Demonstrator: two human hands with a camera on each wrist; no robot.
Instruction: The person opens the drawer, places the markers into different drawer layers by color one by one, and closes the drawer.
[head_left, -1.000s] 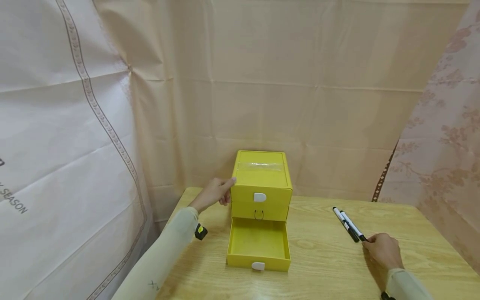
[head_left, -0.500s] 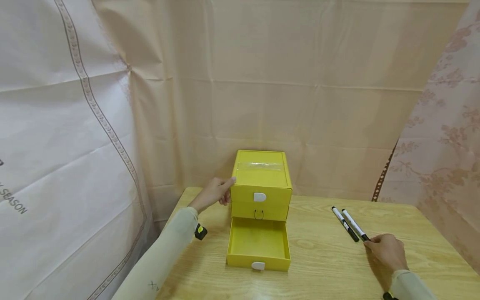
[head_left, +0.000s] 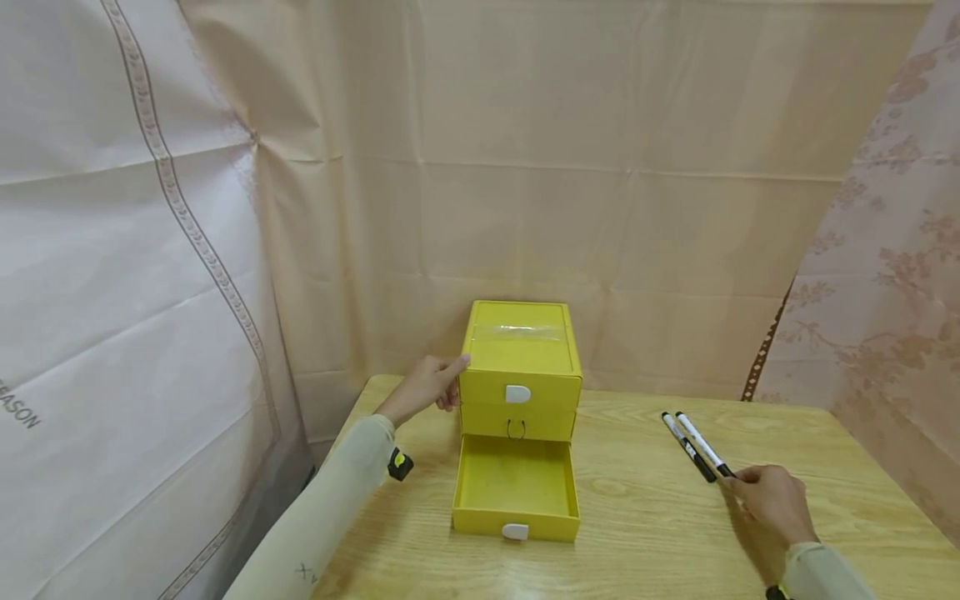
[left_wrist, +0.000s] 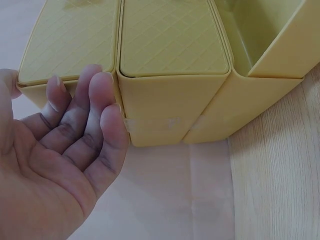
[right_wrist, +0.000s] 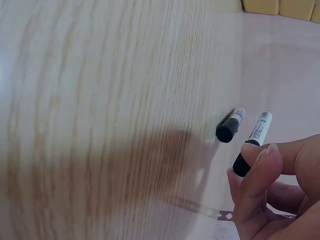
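A yellow drawer box (head_left: 520, 337) stands on the table with its bottom drawer (head_left: 517, 525) pulled out and nothing lying in it. My left hand (head_left: 422, 388) rests at the box's left side, thumb tip on the top edge. In the left wrist view its bent fingers (left_wrist: 102, 92) lie loosely against the box's side wall. Over on the right, my right hand (head_left: 772, 498) pinches a white marker (head_left: 699, 439) by its black end, between thumb and index finger. A second marker (head_left: 697, 458) lies alongside on the wood, apart from the held marker (right_wrist: 261, 127).
The wooden table (head_left: 637, 533) carries the box left of the markers. Behind it hangs a beige cloth (head_left: 525, 167) close to the box's back. A white sheet (head_left: 135, 333) hangs at left, a floral sheet (head_left: 892, 317) at right.
The held marker shifted right away from the second one, then slightly back left, its far end now a little higher in view. The left hand and box stay in place.
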